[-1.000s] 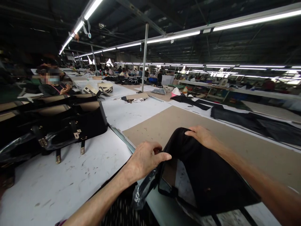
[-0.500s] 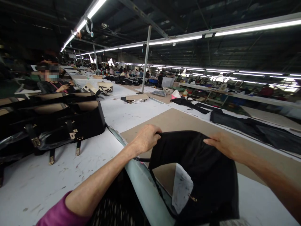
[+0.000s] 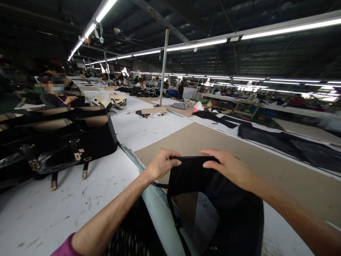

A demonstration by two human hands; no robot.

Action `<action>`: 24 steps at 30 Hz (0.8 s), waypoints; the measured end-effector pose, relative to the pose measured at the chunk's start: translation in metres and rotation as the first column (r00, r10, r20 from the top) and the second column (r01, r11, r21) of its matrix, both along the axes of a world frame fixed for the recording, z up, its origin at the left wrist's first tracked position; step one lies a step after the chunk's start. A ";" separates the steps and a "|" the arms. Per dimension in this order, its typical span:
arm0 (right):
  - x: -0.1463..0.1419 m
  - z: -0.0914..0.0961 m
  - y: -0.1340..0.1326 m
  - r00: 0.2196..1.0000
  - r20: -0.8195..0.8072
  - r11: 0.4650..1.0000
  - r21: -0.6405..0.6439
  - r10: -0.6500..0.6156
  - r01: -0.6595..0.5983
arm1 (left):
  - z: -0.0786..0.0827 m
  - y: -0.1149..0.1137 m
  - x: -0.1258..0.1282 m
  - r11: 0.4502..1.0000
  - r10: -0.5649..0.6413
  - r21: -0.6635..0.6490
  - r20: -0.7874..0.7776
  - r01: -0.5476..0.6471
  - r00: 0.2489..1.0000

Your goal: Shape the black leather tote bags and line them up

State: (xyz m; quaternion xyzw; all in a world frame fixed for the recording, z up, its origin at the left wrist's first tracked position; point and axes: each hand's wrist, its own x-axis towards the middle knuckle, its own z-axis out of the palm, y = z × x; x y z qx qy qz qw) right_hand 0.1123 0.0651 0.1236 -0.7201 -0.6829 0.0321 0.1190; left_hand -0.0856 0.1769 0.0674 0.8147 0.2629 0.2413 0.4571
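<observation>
I hold a black bag (image 3: 215,209) upright in front of me, above a brown board (image 3: 218,145) on the table. My left hand (image 3: 162,164) is closed on the bag's top left corner. My right hand (image 3: 226,166) lies over the top edge near the middle, fingers curled onto it. A thin black strap runs out from the bag under my left hand. The bag's lower part hangs toward me past the table's edge.
A row of black bags with buckled straps (image 3: 61,142) stands at the left on the white table (image 3: 53,209). A person (image 3: 55,94) sits behind them. Dark fabric pieces (image 3: 287,145) lie at the right. A metal post (image 3: 163,67) rises at the back.
My right hand has slid left along the bag's top edge toward my left hand. The bag's top edge sits a little lower and narrower than before.
</observation>
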 end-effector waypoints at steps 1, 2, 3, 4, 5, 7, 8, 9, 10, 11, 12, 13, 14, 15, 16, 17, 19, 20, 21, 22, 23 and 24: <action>-0.006 0.000 0.006 0.997 -0.062 0.999 -0.018 0.046 -0.047 | -0.001 0.000 0.000 0.999 -0.007 -0.035 0.016 0.008 1.000; -0.010 0.000 0.012 0.990 -0.113 0.995 -0.034 0.088 -0.092 | -0.002 0.000 0.000 0.998 -0.013 -0.059 0.029 0.015 1.000; -0.014 0.000 0.016 0.981 -0.153 0.991 -0.048 0.117 -0.125 | -0.003 -0.001 0.000 0.997 -0.017 -0.072 0.038 0.019 0.999; -0.018 0.000 0.020 0.973 -0.187 0.987 -0.061 0.133 -0.146 | -0.003 -0.002 0.000 0.996 -0.017 -0.081 0.044 0.020 0.999; -0.020 -0.001 0.024 0.967 -0.215 0.985 -0.073 0.134 -0.153 | -0.002 -0.003 0.001 0.996 -0.015 -0.088 0.048 0.019 0.999; -0.022 -0.003 0.028 0.961 -0.252 0.985 -0.095 0.115 -0.142 | -0.001 -0.005 0.002 0.996 -0.006 -0.091 0.068 0.012 0.998; -0.023 -0.004 0.030 0.961 -0.258 0.986 -0.102 0.101 -0.131 | 0.000 -0.005 0.002 0.996 0.003 -0.093 0.080 0.005 0.997; -0.023 -0.004 0.031 0.962 -0.258 0.987 -0.108 0.090 -0.121 | 0.000 -0.006 0.003 0.995 0.013 -0.098 0.091 -0.004 0.996; -0.024 -0.005 0.032 0.964 -0.252 0.987 -0.113 0.084 -0.116 | 0.000 -0.006 0.004 0.994 0.024 -0.108 0.099 -0.013 0.995; -0.025 -0.006 0.033 0.966 -0.244 0.987 -0.116 0.082 -0.113 | 0.000 -0.006 0.005 0.993 0.037 -0.119 0.104 -0.024 0.994; -0.027 -0.007 0.033 0.969 -0.233 0.987 -0.115 0.083 -0.113 | 0.000 -0.006 0.006 0.991 0.051 -0.131 0.107 -0.037 0.993; -0.029 -0.007 0.033 0.972 -0.220 0.987 -0.112 0.087 -0.114 | 0.000 -0.006 0.007 0.989 0.064 -0.140 0.110 -0.048 0.992; -0.030 -0.007 0.034 0.974 -0.206 0.987 -0.107 0.092 -0.116 | -0.001 -0.006 0.007 0.988 0.074 -0.145 0.116 -0.057 0.991; -0.032 -0.007 0.034 0.976 -0.194 0.987 -0.105 0.099 -0.121 | -0.001 -0.006 0.008 0.987 0.080 -0.145 0.121 -0.062 0.989; -0.033 -0.007 0.034 0.977 -0.185 0.987 -0.103 0.104 -0.124 | -0.002 -0.006 0.008 0.987 0.086 -0.145 0.126 -0.068 0.988; -0.034 -0.007 0.034 0.978 -0.180 0.986 -0.104 0.108 -0.128 | -0.002 -0.007 0.009 0.987 0.089 -0.145 0.129 -0.070 0.988; -0.034 -0.008 0.035 0.975 -0.186 0.983 -0.113 0.119 -0.142 | -0.002 -0.008 0.009 0.986 0.095 -0.149 0.134 -0.075 0.986; -0.033 -0.008 0.035 0.973 -0.194 0.981 -0.120 0.126 -0.151 | -0.002 -0.009 0.010 0.986 0.097 -0.147 0.137 -0.076 0.986; -0.032 -0.009 0.035 0.970 -0.202 0.979 -0.126 0.132 -0.159 | -0.002 -0.011 0.010 0.986 0.100 -0.146 0.141 -0.079 0.985; -0.032 -0.010 0.035 0.969 -0.209 0.978 -0.129 0.135 -0.164 | -0.002 -0.012 0.011 0.986 0.105 -0.143 0.146 -0.084 0.984; -0.032 -0.011 0.034 0.968 -0.212 0.978 -0.130 0.136 -0.166 | -0.001 -0.014 0.011 0.986 0.112 -0.140 0.150 -0.091 0.982; -0.032 -0.012 0.034 0.969 -0.209 0.979 -0.126 0.134 -0.162 | -0.001 -0.015 0.012 0.986 0.121 -0.134 0.156 -0.100 0.980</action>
